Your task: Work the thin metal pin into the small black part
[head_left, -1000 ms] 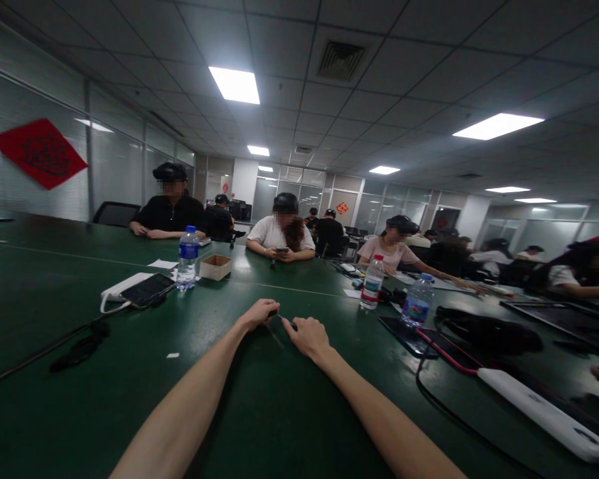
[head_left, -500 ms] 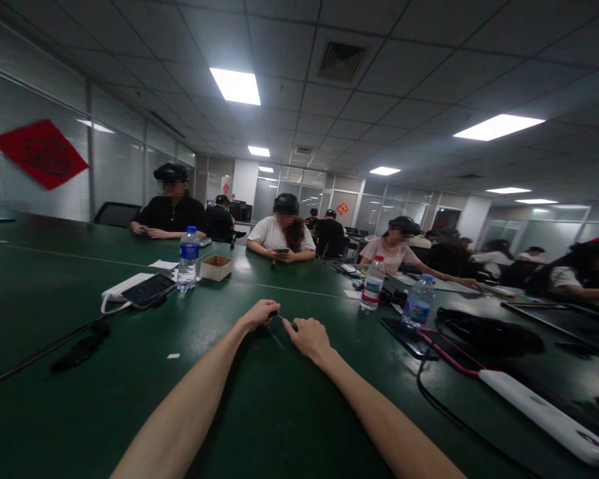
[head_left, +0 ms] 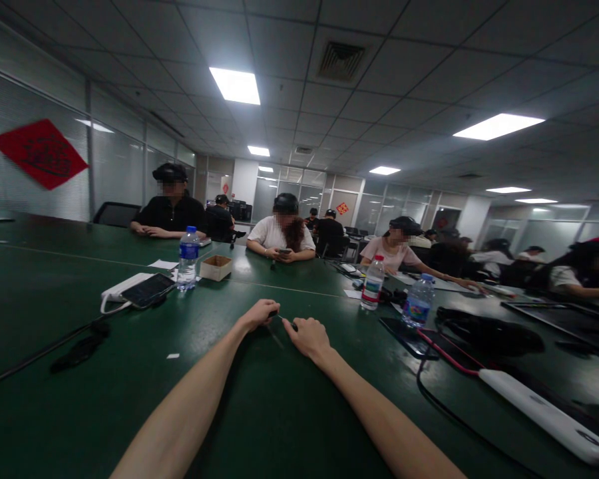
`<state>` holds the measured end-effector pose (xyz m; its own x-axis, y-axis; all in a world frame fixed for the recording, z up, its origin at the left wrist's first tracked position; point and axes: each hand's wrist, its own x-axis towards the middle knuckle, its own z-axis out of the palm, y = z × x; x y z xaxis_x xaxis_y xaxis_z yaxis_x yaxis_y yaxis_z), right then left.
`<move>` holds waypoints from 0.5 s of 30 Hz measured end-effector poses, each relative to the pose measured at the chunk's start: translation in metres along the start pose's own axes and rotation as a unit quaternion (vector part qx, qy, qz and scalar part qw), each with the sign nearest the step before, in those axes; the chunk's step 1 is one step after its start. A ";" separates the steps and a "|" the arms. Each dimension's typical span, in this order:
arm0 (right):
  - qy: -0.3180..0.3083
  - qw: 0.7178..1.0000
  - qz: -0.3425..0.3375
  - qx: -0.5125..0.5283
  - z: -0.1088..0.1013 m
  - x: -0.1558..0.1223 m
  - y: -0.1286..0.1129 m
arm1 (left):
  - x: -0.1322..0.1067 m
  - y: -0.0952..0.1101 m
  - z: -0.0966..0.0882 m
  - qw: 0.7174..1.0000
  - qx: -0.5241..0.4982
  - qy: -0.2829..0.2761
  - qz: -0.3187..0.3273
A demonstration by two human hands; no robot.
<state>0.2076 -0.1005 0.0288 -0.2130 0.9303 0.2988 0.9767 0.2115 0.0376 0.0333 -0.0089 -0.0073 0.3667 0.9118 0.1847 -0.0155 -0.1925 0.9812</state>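
Near the middle of the green table [head_left: 259, 426], my left hand [head_left: 257, 315] is closed around a small dark piece [head_left: 273, 313]. My right hand [head_left: 308, 336] is closed on a dark slim handle [head_left: 294, 326], with its thumb lying along it. Between the two hands shows a short, thin, bright metal shaft [head_left: 281, 319], which reaches from the handle toward the dark piece. The whole looks like a small screwdriver, but its exact kind is too small to tell. Both hands are close together, only a small gap apart.
To the left are a white power bank [head_left: 124, 285] with a phone [head_left: 148, 291], a water bottle [head_left: 188, 259] and a small open box [head_left: 216, 268]. Two bottles, one red-capped [head_left: 373, 284], a cable and a white power strip [head_left: 544, 416] lie right. Several people sit around.
My hands and what they hold stay in the same place. A hand at the far right edge and the hands of the person at far left have shifted slightly.
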 end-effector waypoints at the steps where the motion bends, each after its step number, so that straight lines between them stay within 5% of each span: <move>1: 0.001 1.000 -0.002 0.000 0.000 0.000 0.000 | 0.000 0.000 0.000 1.000 0.000 -0.001 0.000; 15: 0.002 1.000 -0.001 0.001 0.001 0.001 0.000 | -0.001 0.001 0.000 1.000 0.007 0.007 0.004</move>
<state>0.2074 -0.0993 0.0278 -0.2140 0.9286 0.3031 0.9763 0.2134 0.0356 0.0335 -0.0098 -0.0060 0.3526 0.9155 0.1936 -0.0049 -0.2050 0.9787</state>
